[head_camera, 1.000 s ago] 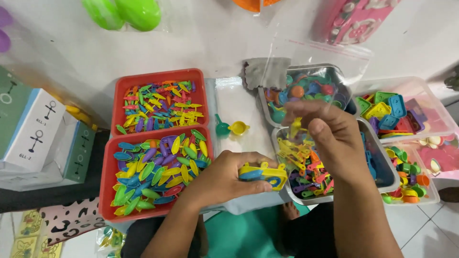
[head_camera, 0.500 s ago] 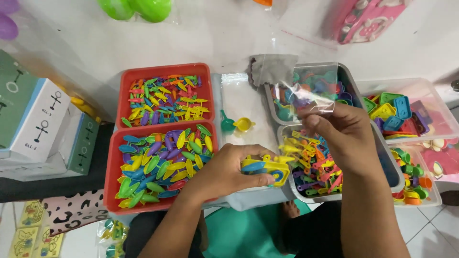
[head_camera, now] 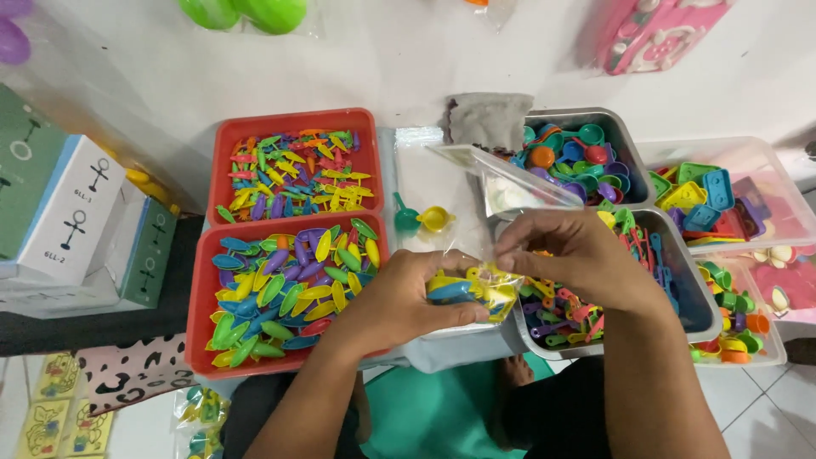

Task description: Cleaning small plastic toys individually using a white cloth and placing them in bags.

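My left hand (head_camera: 399,302) grips a small bundle of plastic toy parts (head_camera: 469,287), mostly yellow with a blue piece. My right hand (head_camera: 569,255) pinches the lower edge of a clear plastic bag (head_camera: 501,183) right beside that bundle; the bag fans upward over the grey trays and its mouth sits against the bundle. Both hands meet just left of the near grey tray (head_camera: 697,302), which is full of small coloured clip-like pieces.
Two red trays hold coloured parts: small pins in the far one (head_camera: 223,161), leaf shapes in the near one (head_camera: 197,289). A teal and a yellow scoop (head_camera: 422,220) lie on a white surface. A far grey tray (head_camera: 625,144), clear tubs (head_camera: 769,183) and boxes (head_camera: 76,221) surround.
My right hand came down and left with the clear bag, from over the grey trays to the bundle in my left hand. The bag now touches the toy parts.
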